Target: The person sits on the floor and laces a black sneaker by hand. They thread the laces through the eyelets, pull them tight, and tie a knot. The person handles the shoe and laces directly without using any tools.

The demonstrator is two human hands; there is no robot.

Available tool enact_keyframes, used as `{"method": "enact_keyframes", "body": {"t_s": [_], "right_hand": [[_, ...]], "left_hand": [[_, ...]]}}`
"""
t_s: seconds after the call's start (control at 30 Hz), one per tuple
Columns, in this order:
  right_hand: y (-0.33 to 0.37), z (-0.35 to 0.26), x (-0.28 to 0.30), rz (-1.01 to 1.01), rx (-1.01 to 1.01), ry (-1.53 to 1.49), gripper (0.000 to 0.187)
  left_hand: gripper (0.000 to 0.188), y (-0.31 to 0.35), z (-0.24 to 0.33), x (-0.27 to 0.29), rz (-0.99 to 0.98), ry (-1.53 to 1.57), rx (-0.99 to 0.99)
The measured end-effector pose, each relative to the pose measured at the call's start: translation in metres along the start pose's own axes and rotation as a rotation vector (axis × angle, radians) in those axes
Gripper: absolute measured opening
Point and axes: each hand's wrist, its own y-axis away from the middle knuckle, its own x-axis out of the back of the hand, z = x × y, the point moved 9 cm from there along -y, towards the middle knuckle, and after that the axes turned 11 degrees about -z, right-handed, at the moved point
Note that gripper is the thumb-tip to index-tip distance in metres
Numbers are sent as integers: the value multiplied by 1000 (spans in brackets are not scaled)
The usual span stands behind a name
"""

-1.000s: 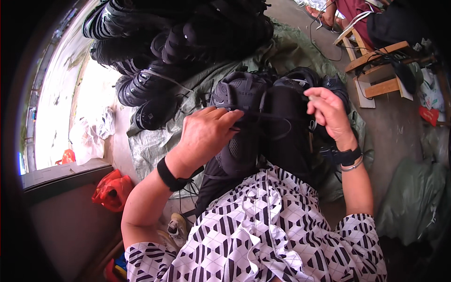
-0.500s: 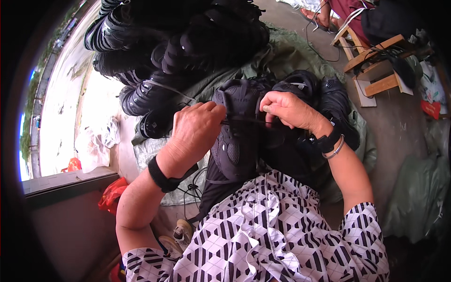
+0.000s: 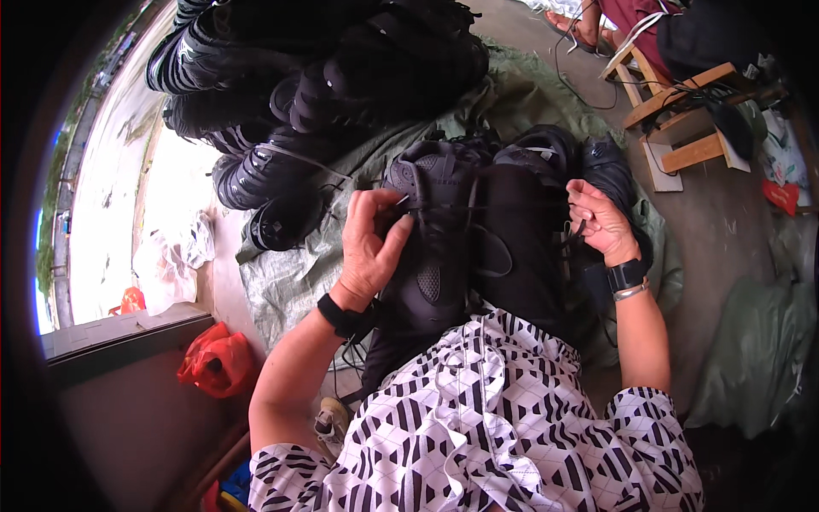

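Observation:
A black shoe (image 3: 431, 294) with mesh panels lies across my lap, toe toward me. My left hand (image 3: 372, 247) is at the shoe's left side, thumb and forefinger curled at the lacing. A thin black shoelace (image 3: 520, 206) runs from there across my dark trousers to my right hand (image 3: 600, 224). My right hand is held out to the right, its fingers closed on the lace. A loop of lace (image 3: 505, 256) hangs right of the shoe. What exactly lies between my left fingertips is hard to see against the black.
A large pile of black shoes (image 3: 290, 102) stands at the far left on a green-grey woven sheet (image 3: 520, 94). More black shoes (image 3: 607, 171) lie beyond my knees. Wooden stool (image 3: 691, 111) and a seated person's leg (image 3: 589, 26) are far right. Red bag (image 3: 217, 358) at left.
My right hand has moved right, away from the shoe, drawing the lace out. My left hand has turned and lowered slightly, staying beside the shoe. A lace loop now shows on the right.

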Motion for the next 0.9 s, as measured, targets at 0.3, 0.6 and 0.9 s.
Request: {"method": "enact_keyframes", "body": {"t_s": [0.3,0.6,0.9], "right_hand": [[14,-58,-124,359,567,1826,8],[-10,58,-188,-232,-143,1512,24],[4,21,-156,-68,-343,1124,15]], "left_hand": [[29,18,-55,4,-99,239,321],[19,16,-47,25,106,-105,93],[12,-10,-32,46,49,358,107]]}}
